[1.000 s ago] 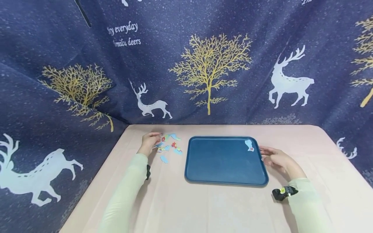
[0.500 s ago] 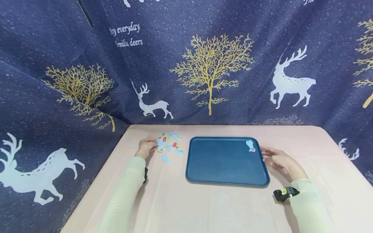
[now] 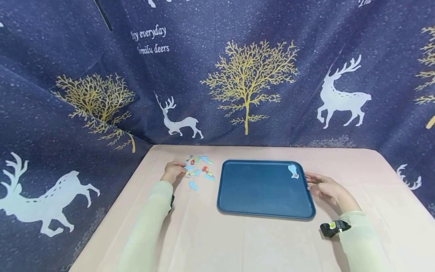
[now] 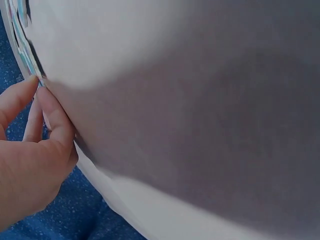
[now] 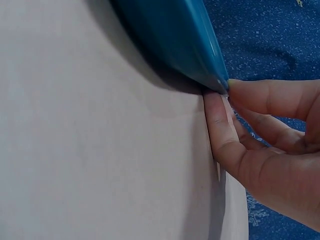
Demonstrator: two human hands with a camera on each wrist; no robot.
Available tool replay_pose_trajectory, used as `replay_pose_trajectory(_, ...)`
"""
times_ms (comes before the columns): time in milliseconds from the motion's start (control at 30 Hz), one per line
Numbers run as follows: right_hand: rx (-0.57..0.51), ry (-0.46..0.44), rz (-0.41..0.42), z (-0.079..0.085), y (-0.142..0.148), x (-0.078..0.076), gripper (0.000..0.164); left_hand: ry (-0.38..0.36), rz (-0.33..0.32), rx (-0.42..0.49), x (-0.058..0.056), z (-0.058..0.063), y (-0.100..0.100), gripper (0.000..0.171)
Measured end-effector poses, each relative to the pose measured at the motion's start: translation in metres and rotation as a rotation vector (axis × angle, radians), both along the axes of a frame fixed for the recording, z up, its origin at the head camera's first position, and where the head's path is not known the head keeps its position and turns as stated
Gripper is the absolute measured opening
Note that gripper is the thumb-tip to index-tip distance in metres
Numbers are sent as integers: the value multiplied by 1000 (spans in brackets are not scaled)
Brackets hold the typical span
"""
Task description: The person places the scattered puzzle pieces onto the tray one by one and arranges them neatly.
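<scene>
My left hand (image 3: 174,170) is low over the table at the left edge of a loose group of flat, irregular puzzle pieces (image 3: 205,169), light blue with red, yellow and green print. Its thumb and forefinger come together on the edge of a light-blue puzzle piece (image 3: 189,167); the left wrist view shows the fingertips (image 4: 34,79) nearly meeting there. On the other side, my right hand (image 3: 326,189) pinches the right rim of a dark blue tray (image 3: 265,216), thumb low and forefinger higher. One white and light-blue puzzle piece (image 3: 293,171) lies in the tray's far right corner.
A pale pink cloth covers the table (image 3: 204,241). Behind it hangs a navy curtain (image 3: 272,22) printed with deer and golden trees. A single blue puzzle piece (image 3: 193,185) lies nearer than the others.
My left hand has drawn back from the far pieces toward the near left side of the group, then shifted slightly right. My right hand stays at the tray's rim.
</scene>
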State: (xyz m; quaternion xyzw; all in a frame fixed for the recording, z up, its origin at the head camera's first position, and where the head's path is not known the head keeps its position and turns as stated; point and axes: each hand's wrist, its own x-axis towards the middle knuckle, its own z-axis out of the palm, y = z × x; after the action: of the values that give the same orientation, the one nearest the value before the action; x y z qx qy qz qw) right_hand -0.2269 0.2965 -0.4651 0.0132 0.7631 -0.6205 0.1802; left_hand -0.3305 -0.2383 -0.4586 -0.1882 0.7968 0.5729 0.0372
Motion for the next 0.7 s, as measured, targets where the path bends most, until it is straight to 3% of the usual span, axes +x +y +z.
replay_pose_trajectory(200, 3, 14, 6, 3, 0, 1, 85, 18, -25, -31, -4, -1, 0, 32)
replay_pose_trajectory(533, 4, 43, 29, 1, 3, 1, 86, -16, -88, -128, -5, 0, 1, 30)
replay_pose_trajectory(700, 6, 32, 26, 0, 2, 0, 85, -2, -101, -79, -3, 3, 0, 32)
